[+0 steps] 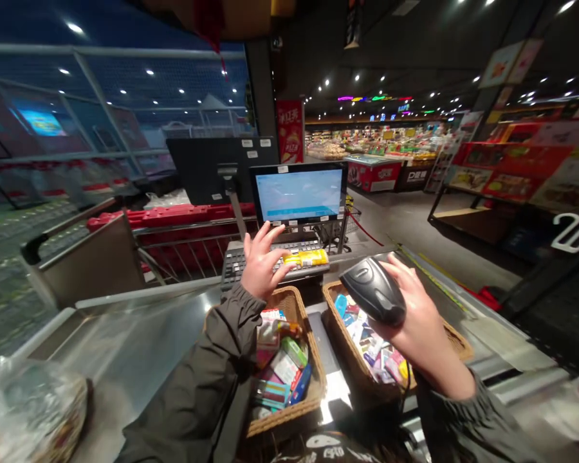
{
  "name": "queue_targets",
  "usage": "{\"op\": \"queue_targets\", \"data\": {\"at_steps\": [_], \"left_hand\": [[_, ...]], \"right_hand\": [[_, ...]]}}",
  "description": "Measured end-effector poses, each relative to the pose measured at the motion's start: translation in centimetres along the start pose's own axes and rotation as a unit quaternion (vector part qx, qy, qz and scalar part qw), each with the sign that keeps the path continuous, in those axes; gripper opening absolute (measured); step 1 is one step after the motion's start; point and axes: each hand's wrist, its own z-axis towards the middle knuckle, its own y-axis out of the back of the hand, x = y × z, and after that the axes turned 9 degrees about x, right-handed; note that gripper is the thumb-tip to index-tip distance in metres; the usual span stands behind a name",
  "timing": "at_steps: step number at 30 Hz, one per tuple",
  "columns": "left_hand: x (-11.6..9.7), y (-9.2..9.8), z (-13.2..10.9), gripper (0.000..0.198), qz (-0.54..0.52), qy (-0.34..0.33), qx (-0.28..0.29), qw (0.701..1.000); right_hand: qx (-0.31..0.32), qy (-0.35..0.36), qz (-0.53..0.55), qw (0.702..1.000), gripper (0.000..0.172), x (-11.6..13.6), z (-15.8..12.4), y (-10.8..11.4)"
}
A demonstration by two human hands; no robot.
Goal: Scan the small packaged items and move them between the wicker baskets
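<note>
My left hand [262,262] reaches over the black keyboard [234,265]. Its thumb and forefinger close on the left end of a small yellow packet [311,258], while the other fingers spread towards the screen. The packet lies level above the keyboard's right part. In my right hand [422,325] is a black barcode scanner [374,290], with its head pointing left towards the packet. Whether a finger presses its trigger is hidden. Beneath my hands stand a left wicker basket [318,379] and a right wicker basket [335,315], both full of small packaged goods.
A lit monitor [299,193] stands behind the keyboard, beside a second screen [197,170] seen from its back. The metal counter [139,347] runs to the left, with a clear plastic bag [33,405] at its near end. Behind it is a shopping cart [188,247].
</note>
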Motion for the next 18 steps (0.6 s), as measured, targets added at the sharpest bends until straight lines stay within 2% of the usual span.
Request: {"op": "queue_targets", "data": {"at_steps": [4, 9, 18], "left_hand": [[1.1, 1.3, -1.6, 0.027, 0.027, 0.013, -0.034, 0.999], [2.3, 2.2, -3.1, 0.024, 0.065, 0.02, -0.048, 0.997], [3.2, 3.0, -4.5, 0.024, 0.053, 0.04, -0.048, 0.997]], "right_hand": [[0.02, 0.04, 0.01, 0.999, 0.046, 2.7, 0.9, -1.2], [0.049, 0.065, 0.021, 0.996, 0.046, 5.1, 1.3, -2.4], [0.079, 0.066, 0.023, 0.994, 0.047, 6.9, 1.3, -3.1]]}}
